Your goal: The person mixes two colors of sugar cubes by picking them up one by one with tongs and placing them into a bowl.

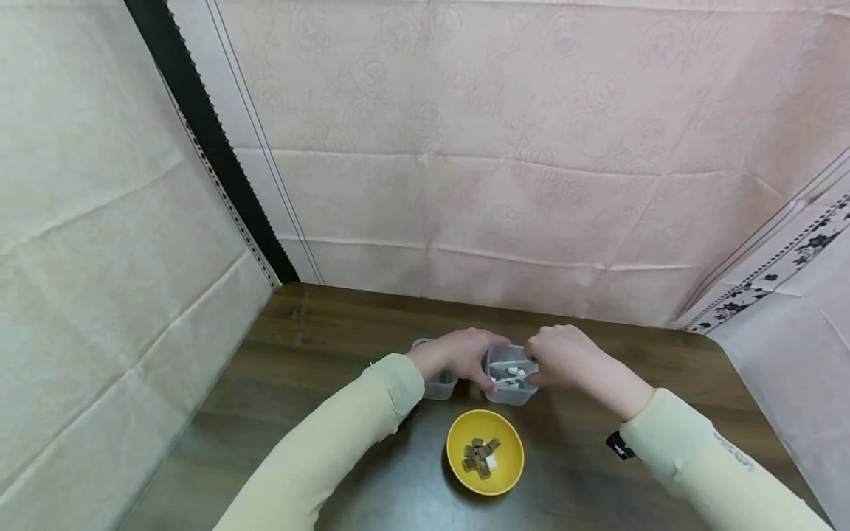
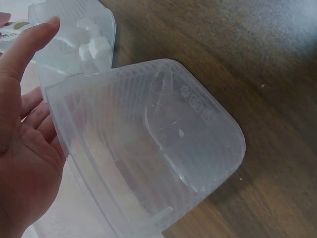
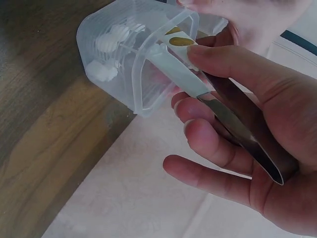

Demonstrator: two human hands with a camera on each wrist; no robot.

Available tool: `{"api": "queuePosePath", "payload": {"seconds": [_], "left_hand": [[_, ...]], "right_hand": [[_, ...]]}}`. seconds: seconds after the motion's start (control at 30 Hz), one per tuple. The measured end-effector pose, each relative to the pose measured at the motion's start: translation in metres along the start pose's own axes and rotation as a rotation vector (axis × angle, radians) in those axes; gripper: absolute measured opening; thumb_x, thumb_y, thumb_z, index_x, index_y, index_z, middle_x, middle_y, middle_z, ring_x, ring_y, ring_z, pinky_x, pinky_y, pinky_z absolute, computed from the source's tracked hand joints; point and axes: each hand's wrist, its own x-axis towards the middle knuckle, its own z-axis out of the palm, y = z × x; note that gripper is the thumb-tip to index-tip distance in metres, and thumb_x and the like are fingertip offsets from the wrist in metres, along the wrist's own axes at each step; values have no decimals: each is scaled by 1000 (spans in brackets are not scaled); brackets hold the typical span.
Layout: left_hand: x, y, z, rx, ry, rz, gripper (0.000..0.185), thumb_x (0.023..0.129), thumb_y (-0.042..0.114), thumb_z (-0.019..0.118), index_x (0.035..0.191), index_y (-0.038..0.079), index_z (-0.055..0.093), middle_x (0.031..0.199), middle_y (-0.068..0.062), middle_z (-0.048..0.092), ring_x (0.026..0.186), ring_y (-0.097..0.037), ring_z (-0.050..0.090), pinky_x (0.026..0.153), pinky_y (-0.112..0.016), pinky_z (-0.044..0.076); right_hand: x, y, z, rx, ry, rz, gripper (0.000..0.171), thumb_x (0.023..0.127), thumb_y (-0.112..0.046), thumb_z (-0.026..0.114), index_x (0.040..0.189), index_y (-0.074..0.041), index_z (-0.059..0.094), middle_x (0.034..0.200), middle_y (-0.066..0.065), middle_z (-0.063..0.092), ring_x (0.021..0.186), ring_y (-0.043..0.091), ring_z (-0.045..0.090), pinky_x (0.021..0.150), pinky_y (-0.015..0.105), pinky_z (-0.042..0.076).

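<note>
My right hand [image 1: 561, 356] grips a pair of metal tweezers [image 3: 237, 126] with pale ends. Their tips reach into a clear plastic container [image 1: 511, 396], among small white cubes [image 3: 106, 42]. At that container's left side is my left hand [image 1: 461, 352], its thumb by the front corner and its fingers by the back one, holding it. A second clear container [image 2: 193, 139] stands beside the left hand, partly hidden by it in the head view. Whether the tweezers pinch a cube cannot be made out.
In front of the containers, a yellow bowl [image 1: 454, 442] holds several brown cubes [image 1: 479, 456] and a white piece [image 1: 491, 461]. The dark wooden table [image 1: 299, 413] meets pale cloth walls [image 1: 505, 184] at the back and sides.
</note>
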Motion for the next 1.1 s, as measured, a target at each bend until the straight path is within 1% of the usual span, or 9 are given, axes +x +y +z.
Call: {"api": "queuePosePath", "payload": {"seconds": [0.2,0.3,0.53,0.7,0.9,1.1], "left_hand": [[-2,2,-2,0,-6,4,86,85,34,93,158,15,53,152,-3,62,122,-14,60,112,-34,52],[-3,3,-2,-4,-7,3,86,85,34,94,157,15,53,153,-2,61,124,-14,60,113,-34,51],[-2,2,0,1,-6,7,85,84,35,94,157,16,53,150,0,63,121,-12,60,111,-32,52],[-3,2,-2,8,-4,10,85,85,34,93,157,15,53,150,-2,63,120,-13,61,110,-32,52],[-4,3,-2,11,-6,8,85,85,34,93,158,14,53,149,-2,63,117,-13,61,109,-31,53],[-4,4,-2,20,-4,4,85,85,35,93,158,15,53,152,-2,61,123,-14,60,113,-34,51]], "right_hand": [[5,-2,1,-6,-47,25,20,84,-27,92,85,-13,78,64,-8,56,56,11,46,52,24,41],[8,-2,4,-16,-51,19,20,84,-27,92,86,-12,79,66,-8,57,57,11,47,53,24,44],[11,0,7,-4,-59,-5,21,85,-25,91,76,-17,74,65,-8,55,58,11,45,53,24,41],[11,0,8,-7,-49,-24,23,86,-24,90,73,-18,72,65,-9,54,58,11,43,53,24,39],[8,1,9,-25,-16,-36,21,87,-24,89,75,-16,74,66,-9,56,57,11,44,53,25,41],[5,1,10,-46,24,-50,23,87,-24,90,73,-16,72,63,-9,53,55,10,42,51,24,38]]}}
